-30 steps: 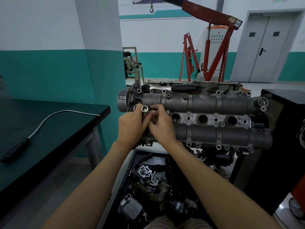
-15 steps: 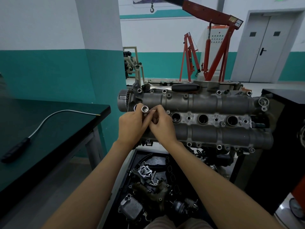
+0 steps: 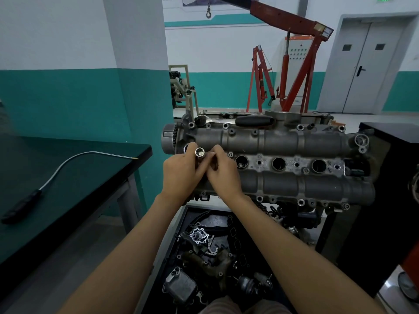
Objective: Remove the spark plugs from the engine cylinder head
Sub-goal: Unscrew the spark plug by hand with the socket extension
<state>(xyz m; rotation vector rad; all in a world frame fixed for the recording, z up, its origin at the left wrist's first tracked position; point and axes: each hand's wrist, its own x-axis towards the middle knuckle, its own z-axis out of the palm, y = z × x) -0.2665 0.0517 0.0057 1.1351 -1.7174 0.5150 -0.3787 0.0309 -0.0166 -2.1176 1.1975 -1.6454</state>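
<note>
Risk of a dropped part is noted first: a bright socket (image 3: 199, 152) is pinched at the fingertips of both hands, left hand (image 3: 181, 173) and right hand (image 3: 223, 174), fingers curled close together around it. Should the pinch slacken, it is judged that the socket could fall into the parts tray (image 3: 181, 223) directly below the wrists and be lost among the loose components. A tilted socket is also judged liable to bind in the well. Whether a spark plug is seated in it cannot be told.

The cylinder head (image 3: 283, 141) is found just beyond the fingertips and extends to the right of them. The near well is hidden by the hands.

Counted: one socket; two hands; three open plug wells to the right of the hands; one ratchet handle (image 3: 254, 120) laid on the far edge of the head; one flexible pickup tool (image 3: 56, 171) on the desk (image 3: 74, 198), well left of the hands.
</note>
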